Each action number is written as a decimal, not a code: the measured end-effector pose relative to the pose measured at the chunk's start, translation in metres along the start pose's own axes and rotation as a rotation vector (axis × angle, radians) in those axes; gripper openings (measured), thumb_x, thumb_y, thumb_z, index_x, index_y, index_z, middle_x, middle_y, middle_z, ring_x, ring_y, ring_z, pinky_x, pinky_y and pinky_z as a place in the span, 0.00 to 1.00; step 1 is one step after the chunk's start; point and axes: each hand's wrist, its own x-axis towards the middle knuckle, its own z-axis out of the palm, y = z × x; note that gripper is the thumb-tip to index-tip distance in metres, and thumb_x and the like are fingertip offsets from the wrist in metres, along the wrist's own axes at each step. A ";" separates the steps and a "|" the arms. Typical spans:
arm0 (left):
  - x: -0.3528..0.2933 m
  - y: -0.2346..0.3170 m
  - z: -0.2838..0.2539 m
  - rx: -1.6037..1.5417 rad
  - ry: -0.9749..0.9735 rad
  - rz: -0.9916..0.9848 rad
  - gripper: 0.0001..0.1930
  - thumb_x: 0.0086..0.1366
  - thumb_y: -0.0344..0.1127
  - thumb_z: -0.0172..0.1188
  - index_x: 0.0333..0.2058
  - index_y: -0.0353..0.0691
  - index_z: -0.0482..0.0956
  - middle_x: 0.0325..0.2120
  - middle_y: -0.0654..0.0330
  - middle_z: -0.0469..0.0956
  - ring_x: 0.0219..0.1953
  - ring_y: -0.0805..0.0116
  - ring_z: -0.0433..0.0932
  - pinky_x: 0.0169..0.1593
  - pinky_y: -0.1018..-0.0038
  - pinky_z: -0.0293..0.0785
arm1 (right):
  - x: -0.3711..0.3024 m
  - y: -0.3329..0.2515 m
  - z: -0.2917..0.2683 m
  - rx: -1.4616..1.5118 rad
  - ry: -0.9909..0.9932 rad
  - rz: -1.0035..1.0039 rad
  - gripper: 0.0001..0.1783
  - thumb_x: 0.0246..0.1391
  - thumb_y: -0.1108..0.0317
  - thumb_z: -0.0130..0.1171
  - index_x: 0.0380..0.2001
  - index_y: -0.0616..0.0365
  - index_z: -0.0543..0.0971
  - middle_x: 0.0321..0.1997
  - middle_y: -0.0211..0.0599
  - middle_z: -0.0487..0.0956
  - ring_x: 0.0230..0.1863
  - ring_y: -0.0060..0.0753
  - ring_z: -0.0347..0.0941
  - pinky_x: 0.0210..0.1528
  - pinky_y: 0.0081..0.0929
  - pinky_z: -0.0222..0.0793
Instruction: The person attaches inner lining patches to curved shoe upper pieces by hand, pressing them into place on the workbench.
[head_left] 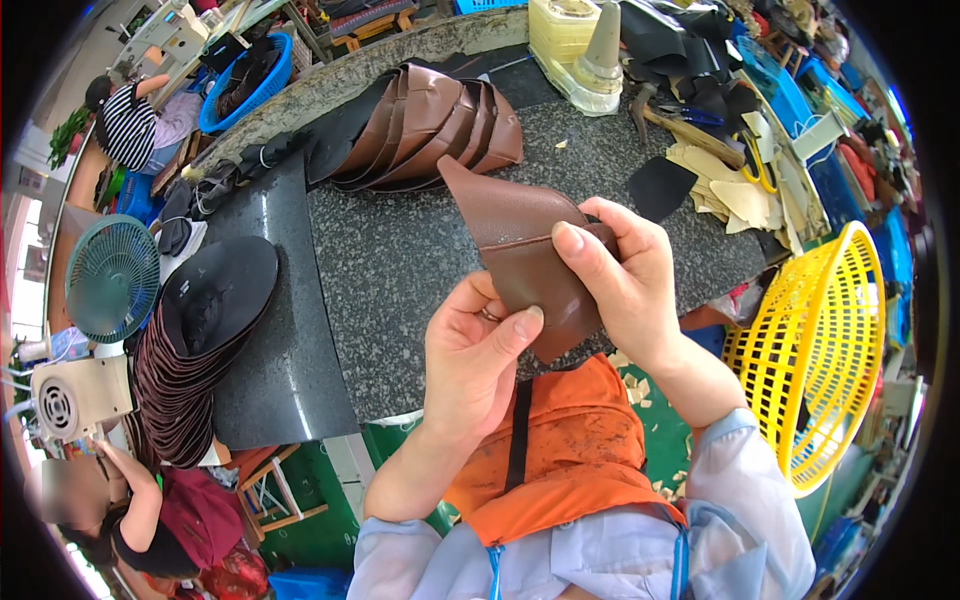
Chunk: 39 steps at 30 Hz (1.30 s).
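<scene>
A brown leather piece (525, 215), probably part of a shoe upper, is held up over the speckled stone worktop (390, 290). A stitched seam runs across it. My left hand (475, 350) pinches its lower left edge, thumb on the near face. On its right side, my right hand (625, 275) grips it with the thumb near the seam; the fingers behind are partly hidden. Beyond my hands lies a nested stack of similar brown leather pieces (430, 125). At the left rests a long fanned stack of dark leather pieces (180, 380).
A yellow plastic basket (735, 345) stands right of the worktop. At the back right are a pale cone-shaped pot (602, 50), a hammer (690, 135), yellow-handled scissors (762, 172) and tan scraps (745, 205). A green fan (112, 275) and two people (130, 125) are at the left.
</scene>
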 end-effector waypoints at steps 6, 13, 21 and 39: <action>-0.014 0.011 0.002 -0.083 0.035 -0.007 0.25 0.67 0.22 0.58 0.61 0.35 0.63 0.57 0.57 0.72 0.59 0.68 0.72 0.63 0.68 0.70 | 0.011 0.008 0.027 -0.388 0.016 -0.232 0.11 0.55 0.65 0.68 0.31 0.62 0.81 0.21 0.44 0.78 0.20 0.30 0.74 0.25 0.26 0.69; -0.012 0.113 -0.018 0.691 -0.104 0.212 0.24 0.68 0.26 0.60 0.61 0.33 0.66 0.53 0.60 0.76 0.54 0.72 0.75 0.58 0.71 0.72 | 0.002 0.018 0.019 -0.211 -0.072 -0.296 0.14 0.58 0.68 0.58 0.44 0.64 0.78 0.31 0.34 0.74 0.34 0.26 0.72 0.41 0.23 0.68; -0.031 0.312 -0.170 2.835 0.055 -0.029 0.09 0.55 0.26 0.57 0.29 0.48 0.84 0.29 0.62 0.82 0.44 0.63 0.80 0.68 0.48 0.57 | -0.015 0.020 -0.071 -0.935 -0.230 -0.262 0.03 0.53 0.75 0.60 0.31 0.62 0.79 0.29 0.38 0.77 0.33 0.39 0.72 0.40 0.32 0.66; 0.006 0.343 -0.183 2.440 0.021 -1.531 0.24 0.64 0.37 0.59 0.60 0.49 0.74 0.55 0.56 0.79 0.61 0.57 0.73 0.71 0.45 0.44 | -0.319 0.131 -0.505 -0.901 0.180 1.412 0.69 0.37 0.27 0.68 0.74 0.55 0.51 0.74 0.50 0.61 0.70 0.48 0.63 0.53 0.38 0.76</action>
